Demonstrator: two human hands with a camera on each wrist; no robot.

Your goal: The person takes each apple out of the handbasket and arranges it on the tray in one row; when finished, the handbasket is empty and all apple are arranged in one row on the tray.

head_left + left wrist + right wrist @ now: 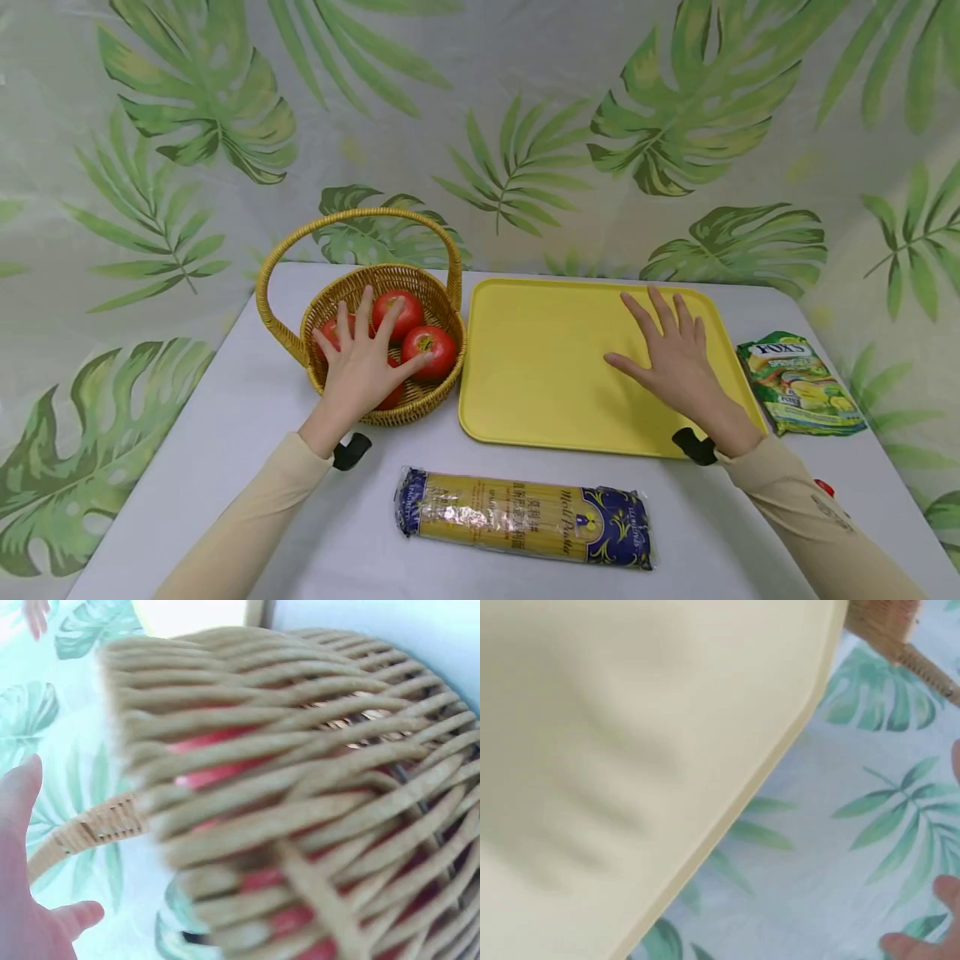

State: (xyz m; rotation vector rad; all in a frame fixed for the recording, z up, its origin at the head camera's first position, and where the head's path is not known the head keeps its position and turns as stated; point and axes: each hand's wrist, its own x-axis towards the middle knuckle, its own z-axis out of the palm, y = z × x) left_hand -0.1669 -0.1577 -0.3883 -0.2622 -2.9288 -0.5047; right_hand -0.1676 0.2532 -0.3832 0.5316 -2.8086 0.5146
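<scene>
Backdrop cloth (525,50): pale, green leaf print. Table (187,500): white. Yellow tray (540,367): on the table, reference for all directions. Wicker basket (423,407): 9 o'clock, handle raised, holding red tomatoes (432,348). Left hand (362,367): over the basket, fingers spread. Right hand (672,362): over the tray's 3 o'clock side, fingers spread. Spaghetti packet (517,517): 7 o'clock, lying flat. Green bag (801,383): 3 o'clock, just beside the tray.

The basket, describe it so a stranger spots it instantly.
On the white table, find the yellow tray. Just left of it, by the left hand, stands a wicker basket of red fruit, the only thing here with an arched handle.
</scene>
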